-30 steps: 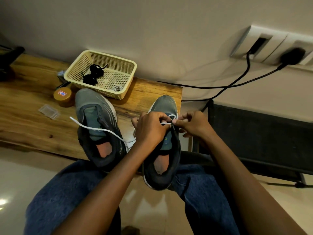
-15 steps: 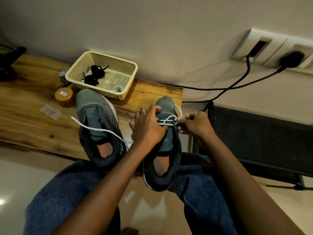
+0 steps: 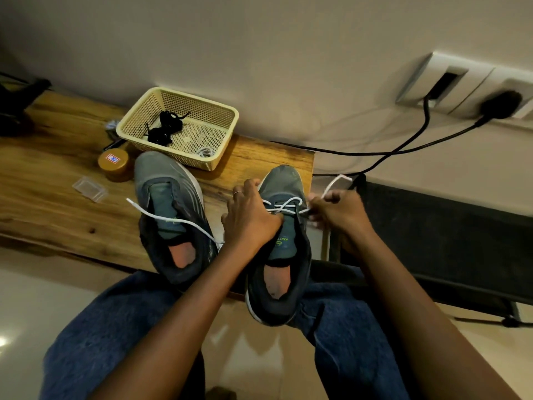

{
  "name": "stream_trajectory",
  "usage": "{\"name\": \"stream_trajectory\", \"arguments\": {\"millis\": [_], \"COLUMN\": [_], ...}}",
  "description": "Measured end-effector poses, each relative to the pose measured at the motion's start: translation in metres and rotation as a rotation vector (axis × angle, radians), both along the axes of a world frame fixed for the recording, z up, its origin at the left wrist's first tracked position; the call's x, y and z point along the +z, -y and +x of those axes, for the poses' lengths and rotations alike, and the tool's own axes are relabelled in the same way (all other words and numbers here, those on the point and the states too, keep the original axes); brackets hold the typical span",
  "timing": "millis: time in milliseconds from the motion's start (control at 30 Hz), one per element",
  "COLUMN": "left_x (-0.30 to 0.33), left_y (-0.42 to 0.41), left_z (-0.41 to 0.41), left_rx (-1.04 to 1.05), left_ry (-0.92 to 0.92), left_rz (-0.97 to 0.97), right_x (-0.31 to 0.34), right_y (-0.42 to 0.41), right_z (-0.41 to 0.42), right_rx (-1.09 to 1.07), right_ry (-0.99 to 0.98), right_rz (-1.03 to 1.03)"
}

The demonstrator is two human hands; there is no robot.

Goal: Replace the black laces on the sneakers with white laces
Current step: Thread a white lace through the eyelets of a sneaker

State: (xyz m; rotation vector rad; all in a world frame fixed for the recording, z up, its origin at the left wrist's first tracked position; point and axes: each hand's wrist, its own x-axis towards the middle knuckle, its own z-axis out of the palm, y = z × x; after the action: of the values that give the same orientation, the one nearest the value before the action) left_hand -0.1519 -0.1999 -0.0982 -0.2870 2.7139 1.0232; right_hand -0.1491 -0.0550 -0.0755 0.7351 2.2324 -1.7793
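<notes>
Two hands work the right sneaker [image 3: 281, 241] at the bench's [image 3: 43, 197] right corner: right hand [image 3: 339, 213] pinches the white lace [image 3: 284, 204], drawing it rightward; left hand [image 3: 249, 217] presses the tongue.

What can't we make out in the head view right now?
- Eyelets on the right sneaker: covered by the left hand.
- Right hand: motion-blurred, so its grip on the white lace is unclear.
- Label on the round tin: too small to read.
- Dark object on the table: cut off by the left edge.
</notes>
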Motion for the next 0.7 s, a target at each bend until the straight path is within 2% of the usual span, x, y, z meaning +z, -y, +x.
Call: {"name": "stream_trajectory", "arguments": {"millis": [67, 200, 333, 433, 533, 700], "left_x": [0.000, -0.001, -0.003, -0.003, -0.003, -0.003], "left_y": [0.001, 0.002, 0.004, 0.004, 0.004, 0.006], "left_z": [0.000, 0.000, -0.001, -0.001, -0.001, -0.001], "left_rx": [-0.008, -0.028, -0.040, -0.040, -0.044, -0.042], "left_ry": [-0.003, -0.034, -0.036, -0.033, -0.030, -0.017], "left_rz": [-0.002, 0.002, -0.008, -0.005, 0.001, 0.001], "right_x": [0.000, 0.005, 0.004, 0.007, 0.009, 0.014], "right_y": [0.003, -0.003, -0.002, -0.005, -0.006, -0.009], "right_z": [0.001, -0.003, -0.001, -0.004, -0.004, -0.005], "right_rx": [0.013, -0.179, -0.093, -0.224, -0.283, -0.424], "right_ry": [0.015, -0.150, -0.126, -0.244, -0.263, -0.439], "right_rz": [-0.012, 0.030, 0.053, 0.125, 0.045, 0.076]}}
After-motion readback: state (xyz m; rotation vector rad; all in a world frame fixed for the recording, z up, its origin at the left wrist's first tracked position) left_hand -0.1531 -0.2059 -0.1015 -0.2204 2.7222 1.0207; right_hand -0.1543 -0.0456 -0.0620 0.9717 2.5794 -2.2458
